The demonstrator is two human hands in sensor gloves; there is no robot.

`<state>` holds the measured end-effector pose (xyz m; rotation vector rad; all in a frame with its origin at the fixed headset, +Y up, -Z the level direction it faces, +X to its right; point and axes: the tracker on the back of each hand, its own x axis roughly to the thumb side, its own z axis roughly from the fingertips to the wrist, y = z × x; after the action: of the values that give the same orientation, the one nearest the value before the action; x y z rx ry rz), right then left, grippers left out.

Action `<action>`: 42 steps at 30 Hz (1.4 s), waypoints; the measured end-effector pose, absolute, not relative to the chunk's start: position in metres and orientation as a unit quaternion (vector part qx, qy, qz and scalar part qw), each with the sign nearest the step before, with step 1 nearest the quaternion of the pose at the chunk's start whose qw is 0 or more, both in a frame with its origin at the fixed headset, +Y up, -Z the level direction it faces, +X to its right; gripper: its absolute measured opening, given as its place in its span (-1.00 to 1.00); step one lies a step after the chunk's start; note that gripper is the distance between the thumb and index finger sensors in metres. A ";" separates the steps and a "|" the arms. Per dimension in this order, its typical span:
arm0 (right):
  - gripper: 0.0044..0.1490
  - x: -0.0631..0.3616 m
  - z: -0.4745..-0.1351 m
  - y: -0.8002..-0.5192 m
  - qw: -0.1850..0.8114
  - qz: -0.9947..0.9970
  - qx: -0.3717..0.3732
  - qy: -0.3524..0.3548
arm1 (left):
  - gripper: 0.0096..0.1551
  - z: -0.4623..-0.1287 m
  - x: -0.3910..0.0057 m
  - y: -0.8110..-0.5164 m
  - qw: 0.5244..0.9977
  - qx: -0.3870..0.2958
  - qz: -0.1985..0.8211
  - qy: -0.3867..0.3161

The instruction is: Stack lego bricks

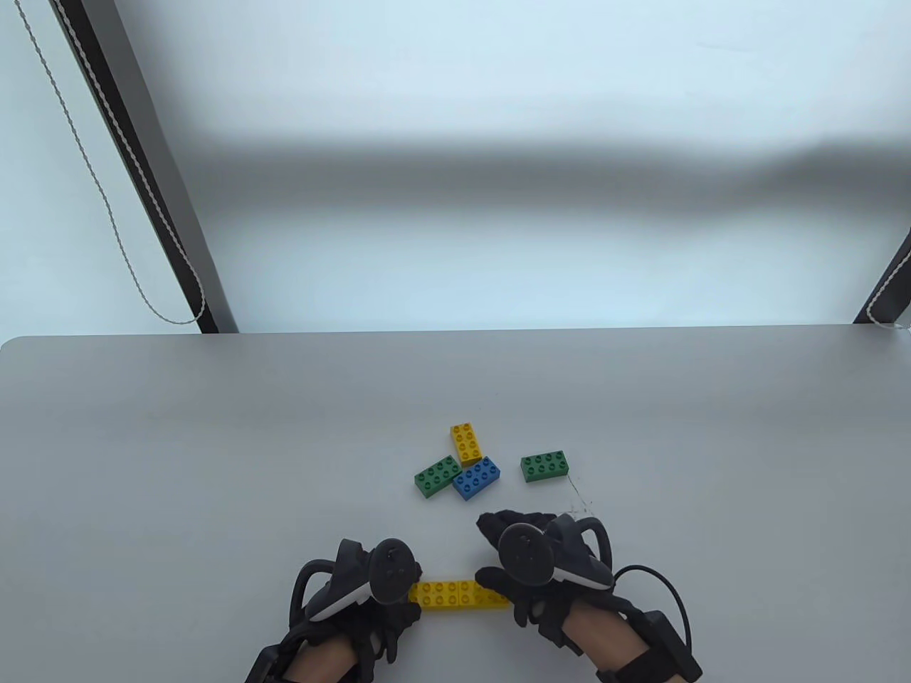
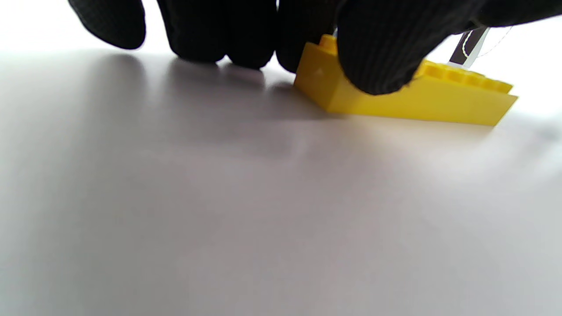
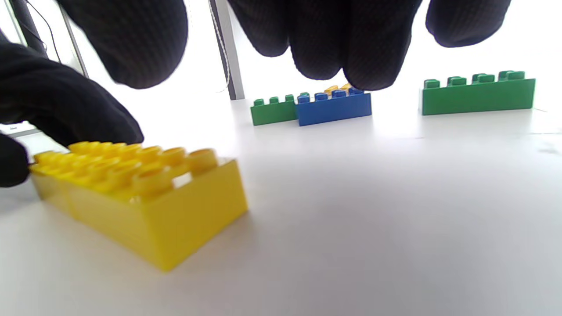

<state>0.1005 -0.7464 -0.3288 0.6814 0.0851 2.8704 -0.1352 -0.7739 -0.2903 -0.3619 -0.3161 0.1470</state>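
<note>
A long yellow brick (image 1: 455, 595) lies flat near the table's front edge, between my hands. My left hand (image 1: 407, 582) pinches its left end, with the thumb (image 2: 373, 57) on the near side and the other fingers behind it; the brick (image 2: 439, 98) rests on the table. My right hand (image 1: 498, 551) hovers over the brick's right end with its fingers (image 3: 333, 39) spread and holds nothing. In the right wrist view the brick (image 3: 145, 193) sits below and clear of the thumb. A small yellow brick (image 1: 466, 442), a green brick (image 1: 436, 477), a blue brick (image 1: 475, 477) and a second green brick (image 1: 545, 465) lie farther back.
The grey table (image 1: 178, 462) ends at a far edge, with a white wall behind. A black frame post with a hanging cord (image 1: 107, 206) stands beyond the far left corner. Another post (image 1: 886, 284) is at the far right.
</note>
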 end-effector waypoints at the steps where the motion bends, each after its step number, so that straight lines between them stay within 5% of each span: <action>1: 0.04 0.106 -0.336 -0.745 0.095 0.970 0.220 0.027 | -0.27 -0.290 -0.135 -0.774 0.969 -0.179 0.073 -0.157; 19: 0.00 0.133 -0.434 -0.762 0.003 0.992 0.114 0.059 | -0.27 -0.291 -0.136 -0.774 0.969 -0.175 0.070 -0.163; 42: -0.17 0.125 -0.446 -0.774 -0.042 0.991 0.113 0.064 | -0.27 -0.293 -0.136 -0.774 0.968 -0.174 0.069 -0.166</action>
<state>0.1253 -0.7738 -0.4458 0.3651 0.2060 3.1974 -0.1355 -0.7744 -0.2925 -0.3507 -0.3363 0.1399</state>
